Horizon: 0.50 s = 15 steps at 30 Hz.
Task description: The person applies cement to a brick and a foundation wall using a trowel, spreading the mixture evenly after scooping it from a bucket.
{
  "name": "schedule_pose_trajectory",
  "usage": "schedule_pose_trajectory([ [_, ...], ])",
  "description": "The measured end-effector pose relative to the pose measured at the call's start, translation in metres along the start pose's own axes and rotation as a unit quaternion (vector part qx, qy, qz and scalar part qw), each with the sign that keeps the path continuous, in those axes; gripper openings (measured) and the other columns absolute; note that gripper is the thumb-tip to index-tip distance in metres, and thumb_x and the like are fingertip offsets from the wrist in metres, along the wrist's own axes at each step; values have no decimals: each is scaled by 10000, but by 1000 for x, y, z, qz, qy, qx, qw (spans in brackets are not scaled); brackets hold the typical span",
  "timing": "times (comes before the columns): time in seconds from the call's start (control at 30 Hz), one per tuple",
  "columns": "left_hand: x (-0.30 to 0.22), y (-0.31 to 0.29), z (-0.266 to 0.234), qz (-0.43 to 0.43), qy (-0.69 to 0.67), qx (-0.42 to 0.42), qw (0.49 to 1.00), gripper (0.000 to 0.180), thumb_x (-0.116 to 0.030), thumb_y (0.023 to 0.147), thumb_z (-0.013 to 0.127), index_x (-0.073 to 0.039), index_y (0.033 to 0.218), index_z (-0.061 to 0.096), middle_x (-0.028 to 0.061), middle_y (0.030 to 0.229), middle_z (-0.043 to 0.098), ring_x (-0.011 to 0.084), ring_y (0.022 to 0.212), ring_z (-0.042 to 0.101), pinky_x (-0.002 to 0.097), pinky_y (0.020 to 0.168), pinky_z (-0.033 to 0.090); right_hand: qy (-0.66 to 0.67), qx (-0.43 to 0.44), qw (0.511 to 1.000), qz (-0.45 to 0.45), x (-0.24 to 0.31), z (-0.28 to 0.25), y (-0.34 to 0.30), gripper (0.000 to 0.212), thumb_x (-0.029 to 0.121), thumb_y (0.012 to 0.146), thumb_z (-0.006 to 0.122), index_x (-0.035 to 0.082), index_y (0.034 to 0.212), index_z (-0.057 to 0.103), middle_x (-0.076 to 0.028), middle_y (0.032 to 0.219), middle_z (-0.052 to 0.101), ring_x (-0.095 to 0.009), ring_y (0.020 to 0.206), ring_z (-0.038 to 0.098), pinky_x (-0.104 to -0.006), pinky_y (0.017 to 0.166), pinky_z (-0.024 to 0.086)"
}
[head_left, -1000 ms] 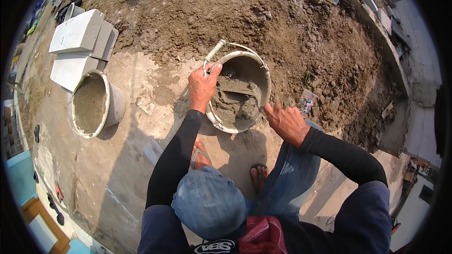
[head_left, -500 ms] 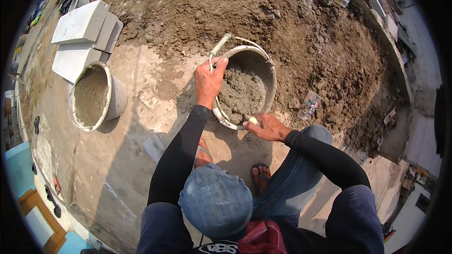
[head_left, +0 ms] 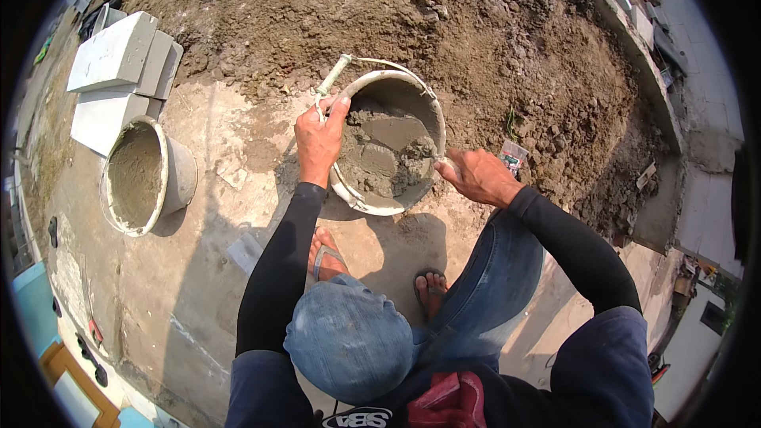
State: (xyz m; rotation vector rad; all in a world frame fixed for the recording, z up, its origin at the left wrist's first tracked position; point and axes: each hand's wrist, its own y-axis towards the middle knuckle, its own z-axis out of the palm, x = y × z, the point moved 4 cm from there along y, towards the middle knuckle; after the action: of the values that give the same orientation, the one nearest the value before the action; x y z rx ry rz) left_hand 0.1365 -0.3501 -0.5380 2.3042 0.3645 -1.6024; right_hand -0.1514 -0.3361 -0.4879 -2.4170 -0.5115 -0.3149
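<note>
A person is gripping the rim of a mortar-filled bucket [head_left: 388,143] with the left hand [head_left: 319,139], tilting it on the concrete floor [head_left: 238,214], while the right hand [head_left: 476,177] is closing around a tool handle [head_left: 449,164] at the bucket's edge

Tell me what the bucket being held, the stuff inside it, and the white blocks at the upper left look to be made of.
Bucket: likely plastic, with a thin whitish wall smeared with grey. Its contents: wet grey mortar or cement, lumpy with smooth troweled patches. White blocks: probably lightweight concrete, matte, with square edges. The left hand grips the bucket's rim.
</note>
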Motion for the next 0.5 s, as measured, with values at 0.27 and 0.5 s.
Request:
schedule_pose_trajectory([
  [0.27, -8, -9, 23, 20, -13, -31, 999, 318, -300, 925, 722, 3, 1018, 747, 138, 682, 666, 204, 618, 582, 397, 639, 479, 163, 127, 977, -49, 38, 87, 27, 620, 515, 1011, 463, -63, 979, 686, -331, 807, 655, -497, 842, 660, -541, 801, 517],
  [0.5, 5, 6, -6, -3, -8, 3, 1000, 305, -294, 930, 712, 2, 998, 743, 79, 639, 616, 160, 599, 526, 354, 609, 451, -120, -144, 974, -126, 26, 36, -8, 354, 386, 1007, 564, 44, 1092, 577, -202, 784, 653, -421, 710, 655, -480, 608, 508],
])
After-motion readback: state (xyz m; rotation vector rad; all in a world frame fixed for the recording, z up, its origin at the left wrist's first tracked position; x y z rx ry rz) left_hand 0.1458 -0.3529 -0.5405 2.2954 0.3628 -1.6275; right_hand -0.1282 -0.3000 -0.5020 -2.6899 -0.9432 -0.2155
